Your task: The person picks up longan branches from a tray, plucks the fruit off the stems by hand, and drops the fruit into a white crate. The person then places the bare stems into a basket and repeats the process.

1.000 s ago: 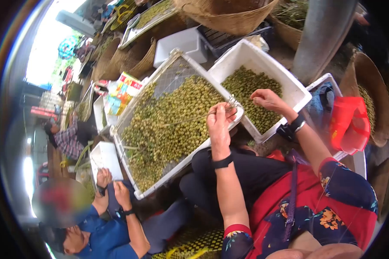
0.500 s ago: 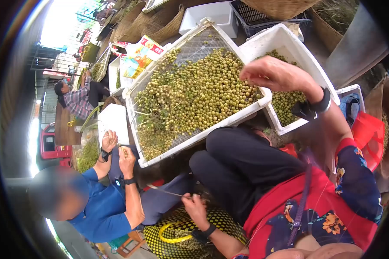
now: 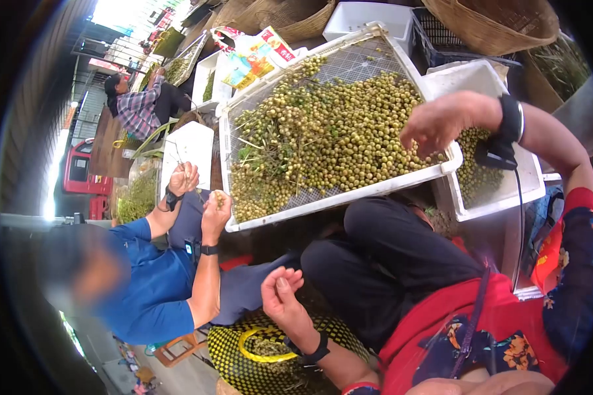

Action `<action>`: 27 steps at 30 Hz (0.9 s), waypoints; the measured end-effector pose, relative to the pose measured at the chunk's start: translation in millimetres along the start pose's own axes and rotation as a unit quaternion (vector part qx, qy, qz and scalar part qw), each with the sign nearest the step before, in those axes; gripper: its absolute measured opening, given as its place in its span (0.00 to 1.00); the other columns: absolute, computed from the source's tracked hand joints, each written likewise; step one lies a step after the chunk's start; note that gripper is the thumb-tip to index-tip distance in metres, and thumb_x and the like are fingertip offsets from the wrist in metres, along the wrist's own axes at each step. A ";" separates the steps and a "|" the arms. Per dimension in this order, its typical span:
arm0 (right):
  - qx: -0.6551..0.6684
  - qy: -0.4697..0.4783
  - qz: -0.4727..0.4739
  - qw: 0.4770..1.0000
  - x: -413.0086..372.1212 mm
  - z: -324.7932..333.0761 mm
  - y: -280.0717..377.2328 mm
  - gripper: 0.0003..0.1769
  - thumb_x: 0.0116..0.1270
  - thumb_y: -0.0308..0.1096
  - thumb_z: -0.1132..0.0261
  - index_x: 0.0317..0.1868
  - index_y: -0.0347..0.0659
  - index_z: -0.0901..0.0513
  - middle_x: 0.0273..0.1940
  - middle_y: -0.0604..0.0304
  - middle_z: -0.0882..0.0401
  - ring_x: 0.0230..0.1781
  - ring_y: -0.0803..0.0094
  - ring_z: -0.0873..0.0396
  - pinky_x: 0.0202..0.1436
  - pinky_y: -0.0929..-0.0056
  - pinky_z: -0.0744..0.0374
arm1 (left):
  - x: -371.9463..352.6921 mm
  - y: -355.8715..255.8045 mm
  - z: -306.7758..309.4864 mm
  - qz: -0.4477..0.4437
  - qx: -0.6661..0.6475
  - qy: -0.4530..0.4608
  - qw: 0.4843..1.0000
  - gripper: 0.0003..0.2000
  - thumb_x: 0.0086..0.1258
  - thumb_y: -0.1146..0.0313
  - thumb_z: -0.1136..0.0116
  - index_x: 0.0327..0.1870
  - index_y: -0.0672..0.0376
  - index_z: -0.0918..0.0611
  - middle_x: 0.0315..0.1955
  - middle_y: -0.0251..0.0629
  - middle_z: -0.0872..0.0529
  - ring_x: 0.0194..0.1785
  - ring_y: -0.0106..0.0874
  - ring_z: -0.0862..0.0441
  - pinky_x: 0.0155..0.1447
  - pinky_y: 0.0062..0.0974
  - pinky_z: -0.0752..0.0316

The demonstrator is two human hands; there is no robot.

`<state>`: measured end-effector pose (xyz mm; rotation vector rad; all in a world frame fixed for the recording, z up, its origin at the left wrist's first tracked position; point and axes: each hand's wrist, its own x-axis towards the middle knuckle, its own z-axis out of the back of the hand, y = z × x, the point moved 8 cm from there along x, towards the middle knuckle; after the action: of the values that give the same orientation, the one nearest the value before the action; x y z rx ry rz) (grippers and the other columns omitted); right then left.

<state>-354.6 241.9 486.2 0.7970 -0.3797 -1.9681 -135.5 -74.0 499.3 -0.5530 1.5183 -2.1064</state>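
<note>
My right hand (image 3: 441, 124) hangs over the right end of a white mesh tray (image 3: 346, 201), its fingers bent downward and somewhat apart, close above the fruit. Nothing shows in it, though the fingertips are partly hidden. Small round yellow-green fruits (image 3: 356, 131) cover much of the tray, with stems and leaves among them toward the left. My left hand (image 3: 284, 295) is raised near my knee, palm up, fingers loosely bent and apart, nothing visible in it. Below it stands a black-and-yellow woven basket (image 3: 227, 355) with a yellow handle (image 3: 270, 357) and stems inside.
White bins (image 3: 501, 197) with fruit stand right of the tray. A co-worker in a blue shirt (image 3: 153, 276) sits at left, both hands holding a small stem. Farther back sits another person in a plaid shirt (image 3: 138, 108). Wicker baskets (image 3: 491, 29) and a black crate (image 3: 435, 39) are behind the tray.
The thin stem in my left hand is gone from its fingers, and that hand has turned palm up. My right hand has lowered toward the fruit. The whole view has shifted.
</note>
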 end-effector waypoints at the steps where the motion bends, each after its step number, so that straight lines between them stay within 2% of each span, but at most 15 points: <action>1: -0.009 -0.012 -0.031 0.999 10.2 11.8 -17.0 0.14 0.63 0.35 0.34 0.45 0.37 0.19 0.30 0.50 0.18 0.33 0.58 0.17 0.36 0.61 0.22 | 8.8 -12.9 -10.7 -0.010 -0.074 0.015 0.997 0.10 0.77 0.68 0.51 0.49 0.65 0.22 0.38 0.39 0.16 0.38 0.27 0.16 0.43 0.22 0.20; 3: -0.017 -0.115 0.032 0.993 37.8 46.4 -28.9 0.09 0.62 0.33 0.34 0.41 0.38 0.18 0.29 0.51 0.18 0.31 0.59 0.18 0.35 0.62 0.23 | 30.9 -27.7 -29.9 -0.022 -0.171 0.031 0.985 0.10 0.77 0.69 0.51 0.49 0.65 0.22 0.37 0.39 0.17 0.37 0.28 0.16 0.42 0.23 0.20; 4: -0.023 -0.206 0.014 0.978 51.7 61.5 -38.0 0.08 0.61 0.31 0.34 0.40 0.38 0.18 0.29 0.51 0.19 0.30 0.60 0.18 0.36 0.60 0.23 | 43.6 -30.6 -38.5 -0.021 -0.192 0.034 0.981 0.10 0.77 0.69 0.51 0.49 0.65 0.22 0.37 0.40 0.17 0.36 0.28 0.16 0.41 0.23 0.20; 5: -0.035 -0.307 0.000 0.951 73.6 63.1 -62.8 0.10 0.62 0.33 0.34 0.42 0.40 0.18 0.31 0.54 0.17 0.32 0.61 0.18 0.40 0.62 0.21 | 57.3 -32.5 -48.3 -0.032 -0.206 0.049 0.977 0.10 0.77 0.67 0.50 0.51 0.63 0.23 0.37 0.38 0.17 0.37 0.29 0.16 0.42 0.24 0.19; 6: -0.015 -0.282 -0.113 0.953 104.3 51.3 -87.1 0.17 0.60 0.29 0.33 0.50 0.41 0.20 0.40 0.52 0.18 0.40 0.59 0.18 0.47 0.62 0.20 | 71.1 -34.6 -59.5 -0.037 -0.241 0.062 0.968 0.10 0.77 0.67 0.51 0.50 0.63 0.22 0.37 0.38 0.17 0.37 0.29 0.16 0.42 0.24 0.19; 8: -0.027 -0.201 -0.158 0.966 153.9 20.3 -76.0 0.32 0.57 0.23 0.34 0.64 0.46 0.28 0.59 0.51 0.32 0.58 0.52 0.29 0.61 0.60 0.24 | 100.4 -33.8 -83.4 -0.017 -0.248 0.093 0.964 0.10 0.77 0.67 0.50 0.50 0.64 0.22 0.37 0.38 0.17 0.37 0.29 0.16 0.42 0.25 0.19; 10: -0.075 -0.241 -0.101 0.962 207.4 -18.0 -87.9 0.38 0.53 0.19 0.39 0.67 0.48 0.32 0.60 0.51 0.34 0.59 0.52 0.31 0.60 0.57 0.25 | 133.0 -21.1 -109.7 0.002 -0.224 0.134 0.965 0.10 0.76 0.67 0.50 0.50 0.64 0.22 0.37 0.38 0.17 0.37 0.29 0.16 0.41 0.24 0.19; 13: -0.099 -0.245 -0.155 0.952 245.9 -38.9 -94.8 0.36 0.55 0.24 0.37 0.67 0.48 0.32 0.58 0.53 0.32 0.59 0.51 0.31 0.58 0.56 0.24 | 166.0 17.8 -146.0 0.037 -0.229 0.181 0.956 0.10 0.77 0.66 0.50 0.50 0.62 0.22 0.37 0.36 0.16 0.37 0.27 0.16 0.39 0.22 0.19; 14: -0.106 -0.269 -0.157 0.944 247.4 -36.8 -94.9 0.32 0.57 0.26 0.37 0.64 0.47 0.30 0.55 0.52 0.31 0.57 0.51 0.30 0.56 0.56 0.24 | 170.3 31.2 -156.4 0.051 -0.229 0.197 0.952 0.10 0.77 0.66 0.50 0.50 0.61 0.22 0.37 0.36 0.16 0.37 0.27 0.16 0.38 0.22 0.20; 16: -0.112 -0.284 -0.163 0.938 250.4 -39.7 -102.0 0.27 0.58 0.28 0.36 0.61 0.46 0.29 0.52 0.52 0.30 0.56 0.51 0.29 0.54 0.55 0.24 | 170.3 62.1 -171.2 0.123 -0.207 0.207 0.948 0.10 0.77 0.66 0.50 0.50 0.60 0.22 0.36 0.35 0.16 0.35 0.26 0.16 0.37 0.21 0.20; 18: 0.010 -0.316 -0.150 0.937 248.7 -43.8 -115.3 0.19 0.62 0.31 0.37 0.53 0.43 0.28 0.47 0.52 0.30 0.51 0.50 0.26 0.51 0.54 0.24 | 170.6 78.7 -174.3 0.148 -0.177 0.207 0.951 0.09 0.77 0.66 0.50 0.50 0.60 0.21 0.36 0.34 0.16 0.35 0.25 0.16 0.37 0.21 0.20; 19: 0.023 -0.329 -0.143 0.933 244.8 -43.2 -118.4 0.13 0.64 0.31 0.39 0.48 0.42 0.27 0.45 0.50 0.30 0.47 0.50 0.25 0.49 0.54 0.25 | 173.7 73.2 -175.9 0.131 -0.173 0.212 0.953 0.09 0.77 0.66 0.51 0.49 0.60 0.21 0.36 0.34 0.16 0.35 0.24 0.16 0.37 0.21 0.21; 24: 0.036 -0.351 -0.094 0.931 224.7 -29.6 -113.0 0.07 0.66 0.31 0.40 0.43 0.40 0.22 0.41 0.49 0.27 0.44 0.50 0.25 0.49 0.56 0.25 | 177.1 65.5 -181.1 0.097 -0.114 0.204 0.967 0.09 0.77 0.67 0.51 0.47 0.60 0.20 0.35 0.33 0.16 0.34 0.22 0.17 0.36 0.18 0.22; 26: 0.083 -0.369 -0.034 0.925 215.8 -24.0 -110.4 0.07 0.65 0.31 0.40 0.41 0.39 0.20 0.38 0.48 0.24 0.43 0.51 0.24 0.48 0.58 0.25 | 177.6 70.5 -182.9 0.078 -0.086 0.201 0.973 0.10 0.77 0.67 0.51 0.47 0.61 0.20 0.33 0.33 0.16 0.33 0.21 0.17 0.34 0.17 0.23; 27: 0.091 -0.394 -0.006 0.915 211.3 -20.7 -111.1 0.08 0.66 0.32 0.37 0.41 0.37 0.18 0.34 0.54 0.20 0.36 0.60 0.21 0.41 0.65 0.22 | 177.8 73.3 -187.8 0.059 -0.035 0.221 0.973 0.10 0.77 0.67 0.51 0.47 0.61 0.20 0.33 0.33 0.15 0.32 0.21 0.17 0.33 0.17 0.23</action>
<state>-486.0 117.2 329.2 0.0641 -1.0403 -2.2217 -376.0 -57.3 380.5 -0.0061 1.8160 -2.1828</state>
